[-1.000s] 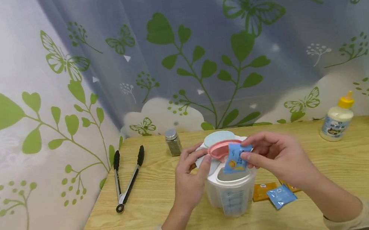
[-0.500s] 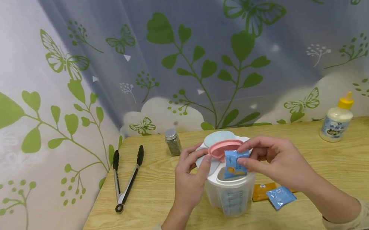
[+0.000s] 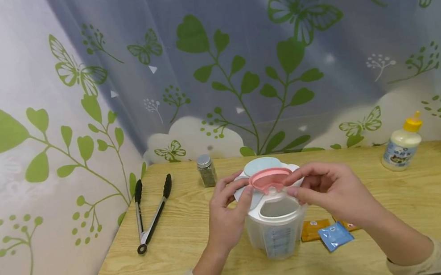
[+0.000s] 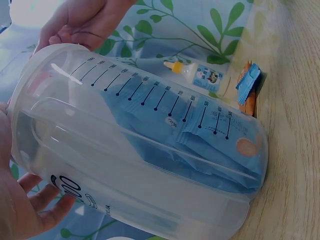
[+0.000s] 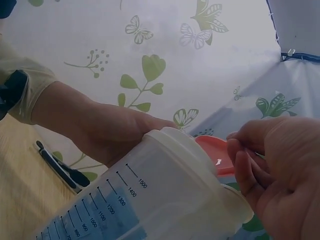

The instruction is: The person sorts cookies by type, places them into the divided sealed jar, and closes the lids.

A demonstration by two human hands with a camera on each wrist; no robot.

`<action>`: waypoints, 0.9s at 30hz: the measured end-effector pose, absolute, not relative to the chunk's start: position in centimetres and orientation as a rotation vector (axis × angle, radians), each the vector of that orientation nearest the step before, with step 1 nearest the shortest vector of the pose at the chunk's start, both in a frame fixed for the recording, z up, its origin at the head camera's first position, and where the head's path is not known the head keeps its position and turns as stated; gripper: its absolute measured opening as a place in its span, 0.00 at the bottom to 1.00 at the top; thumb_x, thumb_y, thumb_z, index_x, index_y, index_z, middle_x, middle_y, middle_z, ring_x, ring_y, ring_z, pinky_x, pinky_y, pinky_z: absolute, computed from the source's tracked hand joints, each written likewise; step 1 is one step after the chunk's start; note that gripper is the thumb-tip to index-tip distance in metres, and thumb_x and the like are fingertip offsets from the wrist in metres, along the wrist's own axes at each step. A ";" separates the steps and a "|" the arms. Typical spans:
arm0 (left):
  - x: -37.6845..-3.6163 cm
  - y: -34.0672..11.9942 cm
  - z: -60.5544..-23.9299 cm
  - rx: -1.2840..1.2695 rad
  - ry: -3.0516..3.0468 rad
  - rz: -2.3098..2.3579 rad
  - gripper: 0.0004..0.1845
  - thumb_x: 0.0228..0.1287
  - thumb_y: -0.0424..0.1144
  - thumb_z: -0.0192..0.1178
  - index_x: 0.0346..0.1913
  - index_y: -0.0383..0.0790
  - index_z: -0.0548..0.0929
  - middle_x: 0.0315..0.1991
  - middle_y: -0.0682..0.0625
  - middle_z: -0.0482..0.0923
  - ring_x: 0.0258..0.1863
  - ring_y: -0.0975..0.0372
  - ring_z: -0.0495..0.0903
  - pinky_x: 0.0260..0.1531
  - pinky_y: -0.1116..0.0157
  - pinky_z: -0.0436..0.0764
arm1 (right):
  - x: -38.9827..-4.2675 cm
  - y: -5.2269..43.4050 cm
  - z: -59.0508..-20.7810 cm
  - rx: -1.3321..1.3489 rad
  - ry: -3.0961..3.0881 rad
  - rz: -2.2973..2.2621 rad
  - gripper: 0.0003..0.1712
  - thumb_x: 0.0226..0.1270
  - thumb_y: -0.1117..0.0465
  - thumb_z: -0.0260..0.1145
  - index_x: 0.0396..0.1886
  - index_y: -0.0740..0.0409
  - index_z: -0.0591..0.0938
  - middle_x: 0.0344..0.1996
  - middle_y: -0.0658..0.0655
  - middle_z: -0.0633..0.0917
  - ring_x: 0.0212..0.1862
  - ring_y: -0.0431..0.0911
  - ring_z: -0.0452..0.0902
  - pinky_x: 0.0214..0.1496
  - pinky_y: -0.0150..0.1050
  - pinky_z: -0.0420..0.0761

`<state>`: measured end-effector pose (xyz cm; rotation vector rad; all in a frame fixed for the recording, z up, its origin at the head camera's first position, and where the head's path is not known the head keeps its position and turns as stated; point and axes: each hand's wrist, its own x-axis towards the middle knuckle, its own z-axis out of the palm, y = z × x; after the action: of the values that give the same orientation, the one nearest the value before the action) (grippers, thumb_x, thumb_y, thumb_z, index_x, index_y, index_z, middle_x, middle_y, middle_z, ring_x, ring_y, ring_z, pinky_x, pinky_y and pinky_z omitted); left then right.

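Near the table's middle, left hand wrapped round the upright container, thumb at the raised pink flap. Open compartment facing the near edge. Right hand, fingers pinched empty, nearest that mouth.

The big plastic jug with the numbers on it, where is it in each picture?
Head: the jug stands at bottom centre on the table, between both hands.
Left wrist: the jug fills most of the picture, with blue packets inside.
Right wrist: it sits at bottom centre, rim upper right.
Shared landmark: the pink lid flap at its top, in the head and right wrist views.
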<state>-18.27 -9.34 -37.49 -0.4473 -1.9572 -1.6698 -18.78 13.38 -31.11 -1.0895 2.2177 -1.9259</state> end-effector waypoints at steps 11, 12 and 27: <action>-18.2 -9.3 -37.4 -0.457 -1.951 -1.668 0.08 0.62 0.38 0.59 0.42 0.42 0.84 0.51 0.49 0.74 0.53 0.59 0.73 0.39 0.64 0.78 | -18.4 15.7 -31.6 -0.949 2.188 -1.857 0.12 0.59 0.70 0.64 0.44 0.63 0.78 0.29 0.59 0.82 0.26 0.49 0.76 0.30 0.41 0.80; -18.2 -9.3 -37.4 -0.458 -1.948 -1.672 0.08 0.62 0.38 0.59 0.42 0.42 0.84 0.51 0.49 0.74 0.53 0.58 0.73 0.39 0.64 0.78 | -18.4 15.9 -31.7 -0.951 2.188 -1.868 0.12 0.59 0.70 0.64 0.44 0.63 0.78 0.31 0.59 0.82 0.25 0.49 0.76 0.30 0.41 0.80; -18.0 -9.3 -37.2 -0.431 -1.968 -1.677 0.08 0.61 0.36 0.60 0.43 0.42 0.84 0.52 0.50 0.74 0.52 0.59 0.73 0.38 0.63 0.77 | -18.4 18.9 -35.0 -0.909 2.100 -1.916 0.14 0.61 0.74 0.60 0.47 0.68 0.75 0.34 0.57 0.82 0.25 0.44 0.75 0.24 0.39 0.77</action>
<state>-18.00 -9.26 -37.20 -0.4307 -1.9682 -1.6773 -18.36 18.92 -34.97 -0.9093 2.1002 -1.9161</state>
